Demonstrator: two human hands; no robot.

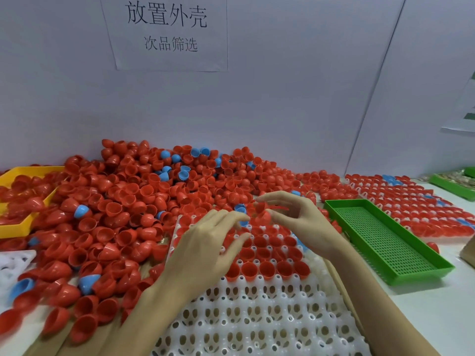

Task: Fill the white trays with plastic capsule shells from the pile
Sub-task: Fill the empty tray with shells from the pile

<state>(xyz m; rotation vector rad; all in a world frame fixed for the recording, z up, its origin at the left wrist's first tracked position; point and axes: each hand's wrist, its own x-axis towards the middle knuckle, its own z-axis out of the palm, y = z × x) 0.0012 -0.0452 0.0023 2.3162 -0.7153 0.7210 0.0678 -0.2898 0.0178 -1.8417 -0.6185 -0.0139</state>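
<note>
Overhead, a sign (164, 32) reads "放置外壳 次品筛选", while the left hand (205, 250) hovers, fingers loosely spread, over the half-filled white tray (257, 317) and the right hand (295, 222) pinches a red shell (262, 214) beside the pile (141, 201).

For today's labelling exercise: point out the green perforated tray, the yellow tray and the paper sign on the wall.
green perforated tray (380, 242): head view, on its perforated floor.
yellow tray (15, 230): head view, on its near rim.
paper sign (167, 29): head view, on the printed sheet's middle.
</note>
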